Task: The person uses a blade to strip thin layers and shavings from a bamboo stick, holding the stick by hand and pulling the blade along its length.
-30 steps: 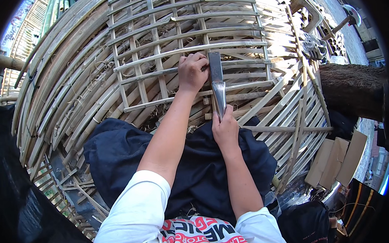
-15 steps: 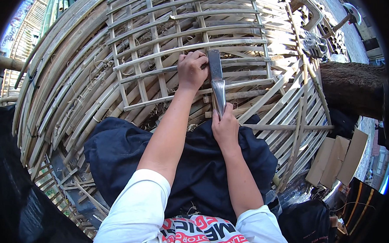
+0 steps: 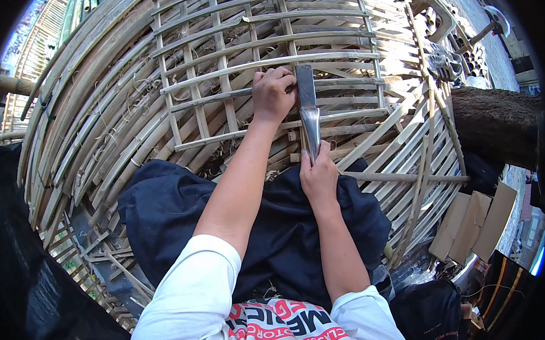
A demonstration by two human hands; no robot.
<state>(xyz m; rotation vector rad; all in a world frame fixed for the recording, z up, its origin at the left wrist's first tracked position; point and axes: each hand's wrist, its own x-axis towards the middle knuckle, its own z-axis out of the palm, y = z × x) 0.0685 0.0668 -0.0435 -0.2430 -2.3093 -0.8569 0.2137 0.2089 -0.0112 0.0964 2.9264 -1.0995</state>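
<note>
A lattice of split bamboo strips lies in front of me over a heap of loose bamboo. My left hand is closed at the lattice, its fingers curled by an upright slat at the lower middle. My right hand is wrapped round the tapered, shiny metal handle of a flat-bladed tool. The dark, broad blade points away from me, just right of my left fingers, and lies over or against that slat. Whether it touches the slat, I cannot tell. Dark cloth covers my lap.
Long curved bamboo strips are piled on the left. Crossed bamboo strips lean on the right, near a thick log. Cardboard pieces stand at the lower right. Beyond the log stands a hammer-like tool.
The view has shifted slightly. The tool and both hands appear a little farther right, and the blade sits slightly higher; both grips look the same.
</note>
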